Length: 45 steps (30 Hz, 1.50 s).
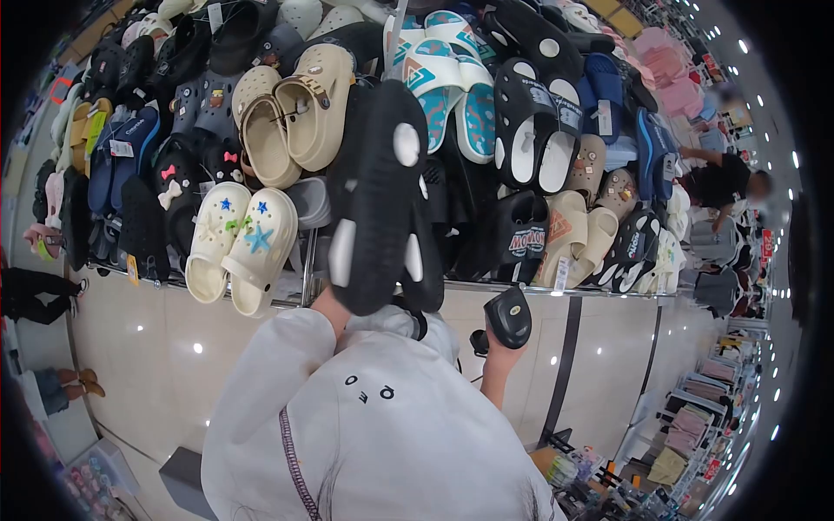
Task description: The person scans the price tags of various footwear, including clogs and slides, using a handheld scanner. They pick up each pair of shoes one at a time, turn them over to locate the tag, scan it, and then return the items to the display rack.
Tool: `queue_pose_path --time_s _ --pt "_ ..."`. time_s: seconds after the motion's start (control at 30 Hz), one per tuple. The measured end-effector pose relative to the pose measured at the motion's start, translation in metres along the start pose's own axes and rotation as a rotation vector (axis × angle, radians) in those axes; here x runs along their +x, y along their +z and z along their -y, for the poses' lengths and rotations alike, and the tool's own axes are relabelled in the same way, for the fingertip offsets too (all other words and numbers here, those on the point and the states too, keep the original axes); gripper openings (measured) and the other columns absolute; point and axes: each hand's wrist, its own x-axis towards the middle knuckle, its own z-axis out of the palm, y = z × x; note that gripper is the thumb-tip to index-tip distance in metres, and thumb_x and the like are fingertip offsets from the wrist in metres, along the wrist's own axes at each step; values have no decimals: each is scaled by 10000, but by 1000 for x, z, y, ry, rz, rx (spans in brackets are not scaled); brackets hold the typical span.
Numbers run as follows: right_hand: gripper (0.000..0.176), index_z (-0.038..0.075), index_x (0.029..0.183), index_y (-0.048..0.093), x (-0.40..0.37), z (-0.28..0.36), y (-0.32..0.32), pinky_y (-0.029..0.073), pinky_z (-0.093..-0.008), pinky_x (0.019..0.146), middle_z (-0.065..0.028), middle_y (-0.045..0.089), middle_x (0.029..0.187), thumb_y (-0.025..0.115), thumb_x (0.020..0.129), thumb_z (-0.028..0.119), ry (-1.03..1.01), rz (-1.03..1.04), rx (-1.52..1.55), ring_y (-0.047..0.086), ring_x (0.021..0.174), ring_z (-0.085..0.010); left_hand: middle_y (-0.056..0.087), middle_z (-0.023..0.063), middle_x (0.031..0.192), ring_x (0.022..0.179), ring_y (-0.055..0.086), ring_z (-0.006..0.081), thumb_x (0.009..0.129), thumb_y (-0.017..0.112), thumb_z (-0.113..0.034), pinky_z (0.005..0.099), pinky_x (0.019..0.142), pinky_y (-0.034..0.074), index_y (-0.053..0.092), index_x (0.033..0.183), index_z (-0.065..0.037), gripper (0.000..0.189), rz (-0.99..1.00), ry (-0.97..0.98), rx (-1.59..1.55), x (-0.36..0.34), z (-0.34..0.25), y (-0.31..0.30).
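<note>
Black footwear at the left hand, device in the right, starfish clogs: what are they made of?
Black footwear: probably matte foam or rubber; ridged sole.
Device: likely hard plastic, slight sheen; smooth shell.
Starfish clogs: perhaps moulded foam, smooth; rounded, seamless look.

Left hand (328, 310) at the heel end of a black pair of slides (375, 208); right hand (502, 350) closed round a black handheld device (509, 319).
My left fingers are hidden by the slides, so the grip cannot be read; the soles, with white oval patches, slant up and away from them. Left of those fingers: cream clogs (261, 252) with blue star charms. Farther ahead of them: beige clogs (314, 113). Just ahead of my right fingers, beyond the rack's rail (473, 285): a black shoe with red and white lettering (521, 217); farther beyond, black slides with white footbeds (521, 108).
</note>
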Motion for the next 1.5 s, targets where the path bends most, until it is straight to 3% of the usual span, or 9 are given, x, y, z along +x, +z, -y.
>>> queue_pose_path --time_s 0.57,0.63,0.7,0.87,0.93,1.1,1.17,1.3,1.5 --pt "457 -9 984 558 -13 -5 -8 438 -274 757 -61 595 916 747 569 18 28 -83 -4 562 809 -145 541 22 633 556 527 114 721 555 -236 247 527 417 561 763 -66 176 -47 166 366 14 -24 4" --pt "628 4 1106 470 -14 -4 -12 409 -267 823 -71 535 995 689 526 -90 119 4 36 517 915 -157 501 3 575 487 483 91 718 578 -259 244 447 363 553 673 -49 216 53 180 727 37 -14 -3" --pt "625 3 1106 472 -16 -2 -14 412 -262 815 -71 534 994 684 526 -97 114 -18 26 516 908 -154 460 0 501 400 434 90 711 591 -248 257 389 335 540 626 -37 233 9 241 877 43 7 14" --pt "601 2 1094 480 -22 -5 -21 408 -270 821 -72 536 986 688 536 -82 118 -116 -44 522 899 -164 442 70 398 369 453 189 733 578 -314 320 403 350 488 461 21 441 0 590 1230 99 62 -15" --pt "525 -2 1034 512 -24 -3 -21 425 -275 788 -73 568 943 718 551 -22 90 -182 -41 545 854 -160 533 244 564 561 553 370 751 558 -351 421 584 437 544 604 97 471 -38 729 1630 101 70 -25" --pt "461 -6 972 545 -25 -21 -21 442 -278 751 -72 601 896 751 563 44 95 -267 -59 569 808 -159 556 249 600 605 562 395 731 556 -348 418 601 454 574 607 82 448 -74 693 1781 100 63 -22" --pt "459 -2 968 546 -24 -24 -19 442 -277 750 -73 602 895 752 561 42 121 -280 -34 570 809 -162 561 229 579 556 553 406 700 574 -344 428 572 457 588 610 65 418 -130 1024 1762 105 69 -28" --pt "458 0 979 546 -18 -22 -15 443 -277 754 -74 603 889 743 566 34 141 -276 -42 573 809 -163 572 214 605 546 550 399 656 595 -331 446 557 456 594 671 54 386 -210 1169 1707 109 82 -31" --pt "620 -5 1115 472 -6 -24 -15 409 -282 853 -94 545 1039 713 545 -39 216 -143 -15 532 950 -178 565 208 580 521 547 390 644 585 -318 428 521 457 584 617 43 362 -257 1116 1791 110 88 -37"
